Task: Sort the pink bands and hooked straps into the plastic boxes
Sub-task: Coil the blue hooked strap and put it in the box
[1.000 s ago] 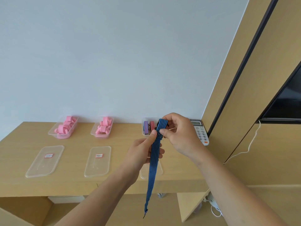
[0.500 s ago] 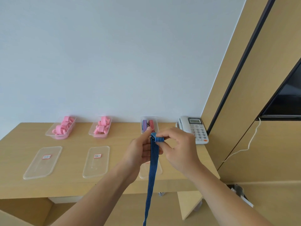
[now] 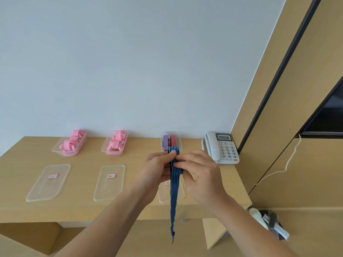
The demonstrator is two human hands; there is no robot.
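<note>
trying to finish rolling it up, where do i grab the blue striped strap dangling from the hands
Pinch the blue striped fabric strap just below its folded top, thumb and finger on its flat faces, coming from the right with the right hand. The left hand pinches the fold, and the tail hangs limp and straight past the wooden desk edge.

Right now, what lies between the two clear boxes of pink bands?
Nothing: the head view shows bare wooden desk between the left clear plastic box and the right clear plastic box.
</note>
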